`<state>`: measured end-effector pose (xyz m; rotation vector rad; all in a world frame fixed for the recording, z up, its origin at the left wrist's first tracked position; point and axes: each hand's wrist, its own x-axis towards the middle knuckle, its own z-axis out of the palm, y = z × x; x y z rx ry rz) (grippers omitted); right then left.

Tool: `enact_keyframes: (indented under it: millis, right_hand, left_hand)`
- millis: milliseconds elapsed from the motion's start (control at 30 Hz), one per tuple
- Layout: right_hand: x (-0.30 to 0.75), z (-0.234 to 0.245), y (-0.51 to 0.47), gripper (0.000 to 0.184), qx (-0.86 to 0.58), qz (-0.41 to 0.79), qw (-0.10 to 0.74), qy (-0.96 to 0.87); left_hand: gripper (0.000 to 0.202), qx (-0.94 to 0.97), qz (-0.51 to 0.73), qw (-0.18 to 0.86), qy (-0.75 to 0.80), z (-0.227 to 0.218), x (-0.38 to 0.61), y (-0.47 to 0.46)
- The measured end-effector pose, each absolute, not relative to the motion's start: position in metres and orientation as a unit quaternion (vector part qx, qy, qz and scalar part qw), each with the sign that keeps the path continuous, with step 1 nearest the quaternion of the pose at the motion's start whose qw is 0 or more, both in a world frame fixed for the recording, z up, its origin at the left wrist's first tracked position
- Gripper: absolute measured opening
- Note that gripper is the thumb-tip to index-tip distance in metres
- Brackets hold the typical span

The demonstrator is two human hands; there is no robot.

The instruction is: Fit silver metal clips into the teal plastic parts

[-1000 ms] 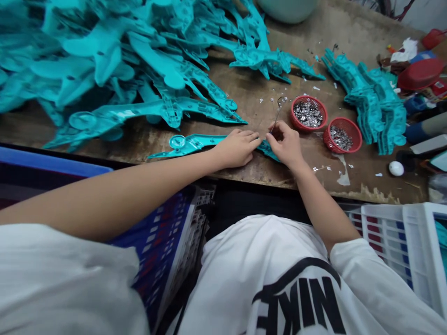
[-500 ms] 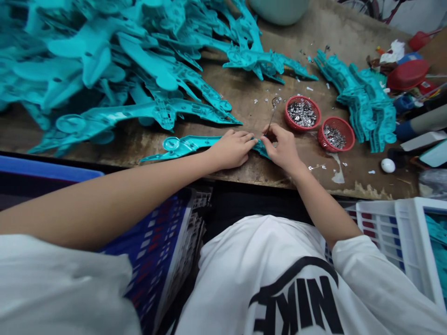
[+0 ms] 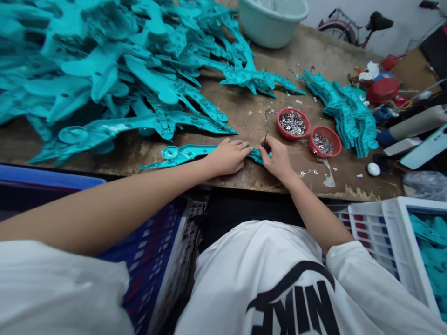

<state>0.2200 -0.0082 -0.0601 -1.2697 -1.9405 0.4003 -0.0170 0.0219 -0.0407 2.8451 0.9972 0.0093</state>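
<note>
My left hand grips a long teal plastic moulded part near its right end, and a round disc on the part lies out to the left. My right hand pinches a thin metal pick just right of the left hand, its fingers at the end of the same part. That end is mostly hidden by my fingers. Two red mesh baskets of small silver metal pieces stand beyond my right hand.
A large heap of teal parts covers the left of the wooden workbench, and a stack stands at right. Loose silver bits lie scattered. A pale basin sits behind; a white crate of teal parts stands at lower right.
The whole view has tilted up and shifted, showing more of the bench's far side. The pick has dropped lower toward the teal part, and both hands stay on it.
</note>
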Motion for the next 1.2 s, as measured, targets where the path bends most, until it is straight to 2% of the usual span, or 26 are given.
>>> enact_keyframes:
  millis: [200,467,533,633,700,800,867,1000,1133,1200]
  right_hand:
    - [0.215,-0.060,-0.007,0.018,-0.507,0.191,0.419,-0.729]
    - [0.211,-0.059,-0.007,0.010,-0.559,0.191,0.315,-0.743]
    - [0.217,-0.056,-0.005,0.014,-0.567,0.195,0.325,-0.731]
    - [0.239,-0.047,0.003,0.031,-0.567,0.160,0.357,-0.725]
    - [0.259,-0.038,0.006,0.039,-0.582,0.136,0.300,-0.744]
    - [0.280,-0.026,0.001,0.043,-0.630,0.123,0.114,-0.759]
    - [0.282,-0.022,-0.008,0.045,-0.655,0.100,0.049,-0.748]
    - [0.259,-0.024,-0.022,0.049,-0.602,0.086,0.074,-0.791]
    - [0.228,-0.025,-0.028,0.070,-0.523,0.119,0.016,-0.844]
    - [0.220,-0.020,-0.030,0.067,-0.525,0.123,0.002,-0.842]
  left_hand:
    - [0.064,0.943,0.017,0.057,0.326,-0.044,-0.018,0.025]
    - [0.063,0.941,0.023,0.064,0.332,-0.045,-0.019,0.023]
    - [0.063,0.940,0.024,0.067,0.334,-0.046,-0.019,0.023]
    - [0.064,0.938,0.028,0.077,0.337,-0.048,-0.019,0.022]
    - [0.063,0.935,0.037,0.090,0.341,-0.049,-0.019,0.022]
    - [0.062,0.931,0.044,0.102,0.348,-0.049,-0.018,0.022]
    - [0.061,0.930,0.042,0.103,0.349,-0.049,-0.018,0.021]
    - [0.062,0.929,0.036,0.101,0.355,-0.050,-0.018,0.020]
    - [0.059,0.932,0.014,0.090,0.351,-0.040,-0.019,0.022]
    - [0.058,0.934,0.008,0.086,0.346,-0.025,-0.024,0.027]
